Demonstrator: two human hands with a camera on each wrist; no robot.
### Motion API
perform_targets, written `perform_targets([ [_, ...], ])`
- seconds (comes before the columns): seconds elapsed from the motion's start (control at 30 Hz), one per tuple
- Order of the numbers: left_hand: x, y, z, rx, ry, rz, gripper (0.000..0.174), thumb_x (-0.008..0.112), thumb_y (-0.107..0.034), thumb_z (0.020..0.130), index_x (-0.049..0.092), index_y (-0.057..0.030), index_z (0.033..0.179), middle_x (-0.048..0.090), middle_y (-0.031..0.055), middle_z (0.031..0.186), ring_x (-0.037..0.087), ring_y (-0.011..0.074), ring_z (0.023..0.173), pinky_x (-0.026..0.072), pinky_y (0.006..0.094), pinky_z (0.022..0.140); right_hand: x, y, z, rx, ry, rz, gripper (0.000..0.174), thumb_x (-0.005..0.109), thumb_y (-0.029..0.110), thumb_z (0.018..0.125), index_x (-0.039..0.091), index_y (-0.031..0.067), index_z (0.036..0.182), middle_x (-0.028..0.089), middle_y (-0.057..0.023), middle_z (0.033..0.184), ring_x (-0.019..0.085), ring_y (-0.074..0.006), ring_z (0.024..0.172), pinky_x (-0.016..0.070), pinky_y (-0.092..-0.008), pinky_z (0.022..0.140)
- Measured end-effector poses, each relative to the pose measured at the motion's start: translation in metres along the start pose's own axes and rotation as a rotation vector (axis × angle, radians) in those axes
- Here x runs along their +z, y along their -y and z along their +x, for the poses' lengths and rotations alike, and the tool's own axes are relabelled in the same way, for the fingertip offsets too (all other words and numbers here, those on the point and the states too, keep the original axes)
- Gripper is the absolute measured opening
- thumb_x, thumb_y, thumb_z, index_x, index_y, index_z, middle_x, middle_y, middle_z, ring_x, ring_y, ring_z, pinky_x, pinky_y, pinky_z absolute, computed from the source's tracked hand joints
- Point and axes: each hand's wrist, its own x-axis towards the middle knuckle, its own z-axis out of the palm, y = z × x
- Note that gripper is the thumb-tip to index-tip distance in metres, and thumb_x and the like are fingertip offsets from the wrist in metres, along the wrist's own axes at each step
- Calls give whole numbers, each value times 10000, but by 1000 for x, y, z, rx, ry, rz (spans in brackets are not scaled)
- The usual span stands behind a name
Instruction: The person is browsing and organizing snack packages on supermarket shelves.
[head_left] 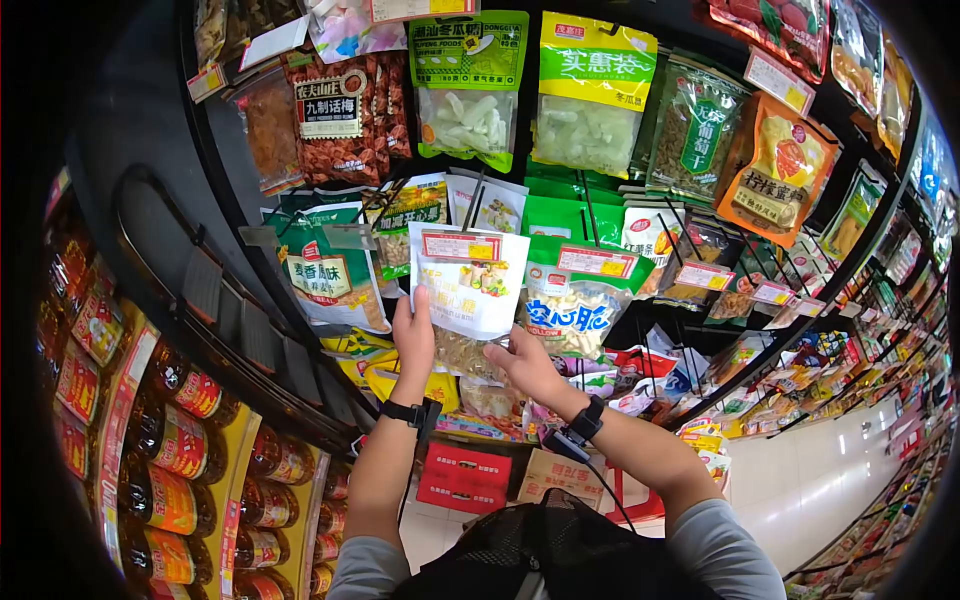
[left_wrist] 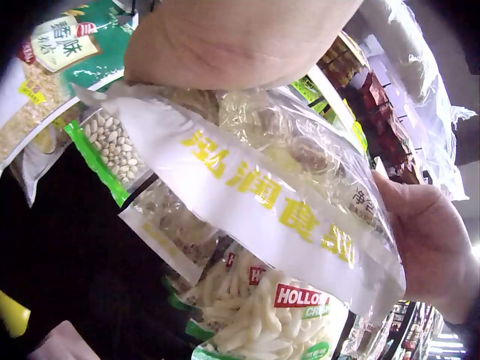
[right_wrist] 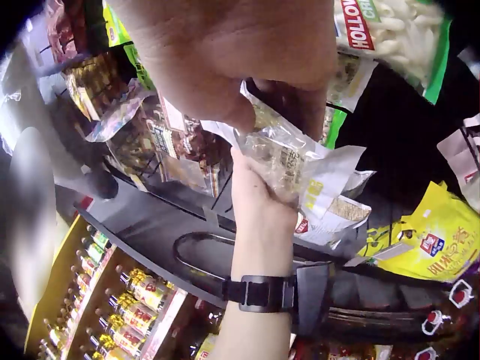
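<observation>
In the head view, a white-and-clear snack bag (head_left: pixel 470 300) with yellow lettering is upright among the hanging packets. My left hand (head_left: pixel 412 335) grips its left edge, thumb on the front. Lower down, my right hand (head_left: pixel 522 362) pinches the right side, thumb across the clear part. Brownish pieces show through the plastic. A red-and-yellow price tag (head_left: pixel 462 246) overlaps the bag's top. In the left wrist view, a white band on the bag (left_wrist: pixel 262 202) faces the camera. The right wrist view has both hands on the bag (right_wrist: pixel 281 161), fingers partly hidden behind it.
Green-and-white bags of hollow crisps (head_left: pixel 575 310) hang right beside the held bag, and a green packet (head_left: pixel 328 270) hangs to its left. Metal hooks with price tags (head_left: pixel 705 275) jut out. Jars (head_left: pixel 170 440) line shelves at lower left; a red carton (head_left: pixel 463 478) lies below.
</observation>
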Motion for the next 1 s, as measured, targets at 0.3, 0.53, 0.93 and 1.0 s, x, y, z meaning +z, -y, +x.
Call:
perform_targets([
  [0.3,0,8,-2,-21,40,69,455,528,-393,1021,558,23,840,569,45,773,475,115,747,426,303,697,6,-19,2,5,-11,77,361,629,150,935,571,-8,1253,632,-30,824,529,-82,655,459,-278,594],
  [0.53,0,-6,-3,-19,49,37,444,531,-386,1020,581,32,878,594,50,799,501,112,764,433,299,703,1,-13,-2,31,7,76,369,624,140,935,565,-10,1267,641,-36,903,518,-80,719,449,-273,637],
  [0.93,-3,-3,-3,-17,48,6,499,533,-444,1001,577,36,872,607,131,773,539,193,734,438,361,696,-1,11,-8,126,39,26,372,635,141,937,567,-12,1269,649,-27,942,529,-82,778,459,-271,706],
  [1.0,-5,-6,1,-35,78,53,508,525,-451,1003,572,36,865,608,124,779,532,194,729,434,363,697,3,10,-7,101,4,109,365,627,148,942,571,-9,1267,655,-34,955,539,-90,795,464,-277,722],
])
